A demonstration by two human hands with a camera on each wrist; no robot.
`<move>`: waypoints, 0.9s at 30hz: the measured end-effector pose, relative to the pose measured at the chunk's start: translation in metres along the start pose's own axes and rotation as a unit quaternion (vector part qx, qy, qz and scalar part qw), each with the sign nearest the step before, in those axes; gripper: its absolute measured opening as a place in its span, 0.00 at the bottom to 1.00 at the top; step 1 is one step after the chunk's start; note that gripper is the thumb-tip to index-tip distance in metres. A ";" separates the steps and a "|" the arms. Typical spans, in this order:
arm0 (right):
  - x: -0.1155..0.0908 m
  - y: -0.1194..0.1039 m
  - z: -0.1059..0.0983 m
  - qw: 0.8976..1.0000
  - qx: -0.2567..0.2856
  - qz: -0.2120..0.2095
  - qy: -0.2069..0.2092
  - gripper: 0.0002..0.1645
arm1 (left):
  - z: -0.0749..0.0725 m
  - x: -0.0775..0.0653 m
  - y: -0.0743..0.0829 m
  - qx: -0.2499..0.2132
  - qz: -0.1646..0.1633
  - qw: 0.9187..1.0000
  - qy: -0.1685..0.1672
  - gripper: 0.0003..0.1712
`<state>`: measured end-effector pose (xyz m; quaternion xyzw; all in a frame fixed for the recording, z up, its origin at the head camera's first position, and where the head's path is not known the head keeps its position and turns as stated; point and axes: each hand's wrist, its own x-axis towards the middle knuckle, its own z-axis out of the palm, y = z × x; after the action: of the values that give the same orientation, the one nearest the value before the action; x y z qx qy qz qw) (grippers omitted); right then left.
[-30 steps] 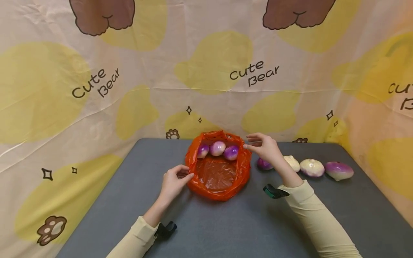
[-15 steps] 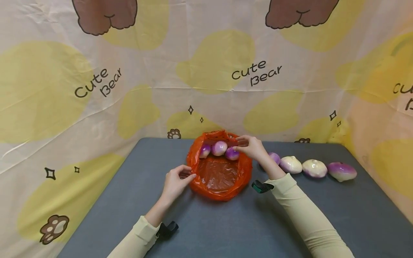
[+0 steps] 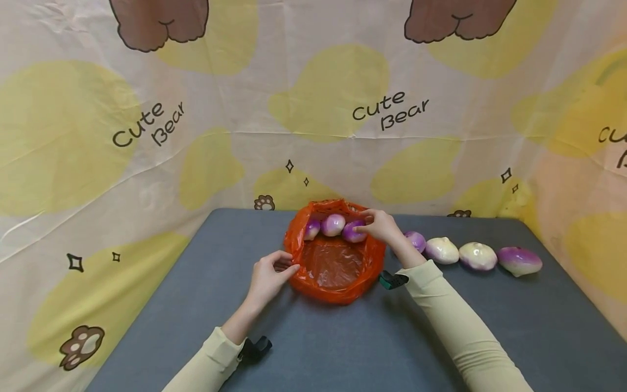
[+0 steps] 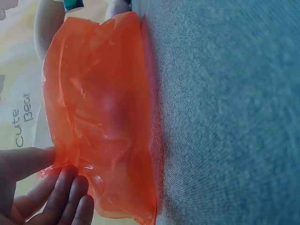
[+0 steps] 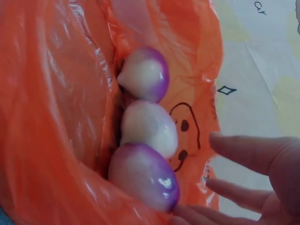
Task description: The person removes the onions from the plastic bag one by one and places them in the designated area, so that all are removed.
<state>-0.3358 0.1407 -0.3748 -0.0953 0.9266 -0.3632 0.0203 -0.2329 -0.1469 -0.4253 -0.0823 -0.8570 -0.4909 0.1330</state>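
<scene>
An orange plastic bag sits on the table with its mouth spread wide. Three purple-and-white turnips lie in a row along its far side; the right wrist view shows the nearest turnip close up. My left hand pinches the bag's left rim between thumb and fingers, as the left wrist view shows with the bag wall beside the fingers. Over the bag's right rim reaches my right hand, fingers spread, some fingertips right at the nearest turnip.
Right of the bag, several more turnips stand in a row on the grey table. A printed cloth hangs behind the table's far edge. Both wrists wear dark camera mounts.
My right hand has moved left and slightly down, from beside the bag's right rim to over the right-hand turnip inside. The left hand keeps its place at the left rim.
</scene>
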 end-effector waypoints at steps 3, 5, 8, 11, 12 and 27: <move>0.002 0.001 0.002 1.000 -0.020 0.013 0.004 0.34 | 0.001 0.000 0.000 0.002 0.004 1.000 -0.001 0.10; 0.002 0.001 0.003 0.999 -0.027 0.019 0.003 0.36 | 0.001 0.000 0.001 0.004 0.006 1.000 0.000 0.10; 0.003 0.001 0.005 0.999 -0.025 0.027 -0.003 0.38 | 0.001 -0.001 0.002 0.004 0.004 1.000 0.001 0.10; 0.004 0.002 0.007 0.999 -0.025 0.032 -0.010 0.40 | 0.000 -0.002 0.003 0.006 0.001 1.000 0.000 0.10; 0.004 0.002 0.008 0.999 -0.025 0.032 -0.011 0.40 | 0.000 -0.003 0.004 0.006 0.000 1.000 0.000 0.09; 0.004 0.003 0.020 0.997 -0.064 0.010 -0.034 0.40 | -0.001 -0.004 0.004 0.009 -0.004 1.000 0.000 0.09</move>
<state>-0.3380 0.1289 -0.3914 -0.0994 0.9477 -0.2991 0.0497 -0.2280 -0.1454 -0.4226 -0.0777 -0.8617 -0.4840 0.1312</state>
